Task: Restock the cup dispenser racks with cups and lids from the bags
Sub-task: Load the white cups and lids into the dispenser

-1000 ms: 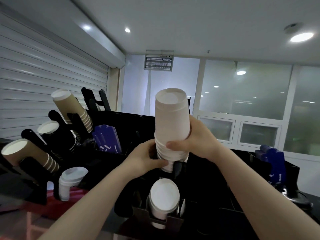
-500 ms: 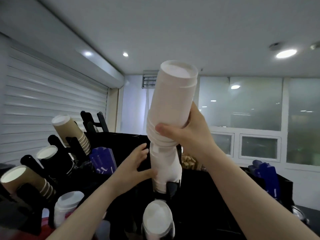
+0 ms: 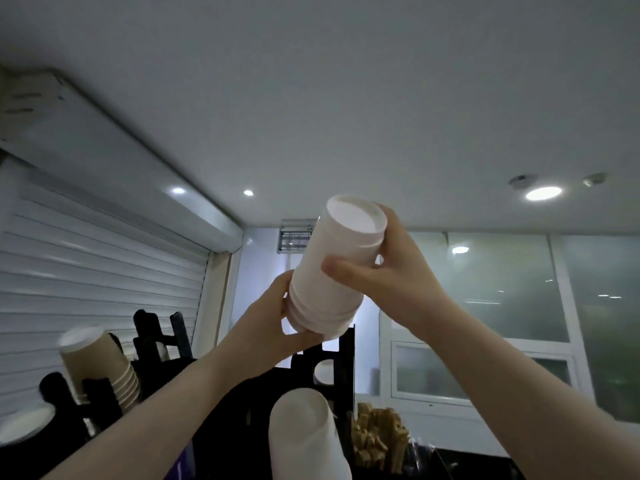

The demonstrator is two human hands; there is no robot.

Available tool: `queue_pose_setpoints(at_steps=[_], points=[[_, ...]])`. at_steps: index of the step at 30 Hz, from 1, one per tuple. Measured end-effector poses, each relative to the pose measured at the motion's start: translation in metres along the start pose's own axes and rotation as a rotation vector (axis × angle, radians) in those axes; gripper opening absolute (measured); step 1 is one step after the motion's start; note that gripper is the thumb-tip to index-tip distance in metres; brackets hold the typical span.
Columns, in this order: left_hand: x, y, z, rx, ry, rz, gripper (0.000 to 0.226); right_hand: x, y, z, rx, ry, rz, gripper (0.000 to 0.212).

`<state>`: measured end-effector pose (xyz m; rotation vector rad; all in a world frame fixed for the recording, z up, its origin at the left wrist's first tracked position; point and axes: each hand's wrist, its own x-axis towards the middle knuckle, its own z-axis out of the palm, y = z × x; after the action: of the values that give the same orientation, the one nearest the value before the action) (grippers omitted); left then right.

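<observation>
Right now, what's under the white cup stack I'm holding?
The left hand grips the white cup stack at its lower end, above the black rack. The cups' mouths are hidden.

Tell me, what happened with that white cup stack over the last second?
The white cup stack rose out of the black rack and tilted; it is now clear above it. The left grip moved up from rack level and holds the lifted stack's lower rims. The right grip kept its hold throughout. The brown cups stayed in their holder.
</observation>
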<state>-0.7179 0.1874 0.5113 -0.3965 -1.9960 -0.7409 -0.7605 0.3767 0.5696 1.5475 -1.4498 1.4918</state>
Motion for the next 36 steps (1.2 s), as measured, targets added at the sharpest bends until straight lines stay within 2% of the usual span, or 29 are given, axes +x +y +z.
queue_pose_setpoints(at_steps=[4, 7, 11, 14, 21, 25, 28, 32, 36], points=[[0.012, -0.04, 0.025, 0.107, -0.034, -0.037, 0.079, 0.01, 0.033, -0.002, -0.105, 0.045, 0.033, 0.07], [0.013, -0.078, 0.054, 0.17, -0.043, -0.251, 0.08, 0.013, 0.071, 0.004, -0.119, 0.123, 0.089, 0.075], [0.02, -0.112, 0.085, 0.203, -0.113, -0.424, 0.08, 0.019, 0.111, 0.024, -0.19, 0.085, 0.121, 0.078], [0.022, -0.127, 0.091, 0.37, -0.176, -0.408, 0.08, 0.022, 0.135, 0.035, -0.26, 0.053, 0.156, 0.077], [0.019, -0.123, 0.09, 0.578, -0.233, -0.351, 0.084, 0.017, 0.187, 0.048, -0.446, 0.0, 0.334, 0.079], [0.017, -0.118, 0.091, 0.631, -0.284, -0.388, 0.087, 0.009, 0.198, 0.047, -0.627, -0.227, 0.436, 0.081], [0.016, -0.116, 0.09, 0.643, -0.289, -0.401, 0.088, 0.007, 0.197, 0.047, -0.699, -0.289, 0.361, 0.066], [0.017, -0.118, 0.089, 0.625, -0.287, -0.405, 0.089, 0.001, 0.193, 0.05, -0.859, -0.359, 0.286, 0.018], [0.019, -0.118, 0.088, 0.578, -0.277, -0.419, 0.085, -0.003, 0.186, 0.048, -0.896, -0.43, 0.291, 0.027]])
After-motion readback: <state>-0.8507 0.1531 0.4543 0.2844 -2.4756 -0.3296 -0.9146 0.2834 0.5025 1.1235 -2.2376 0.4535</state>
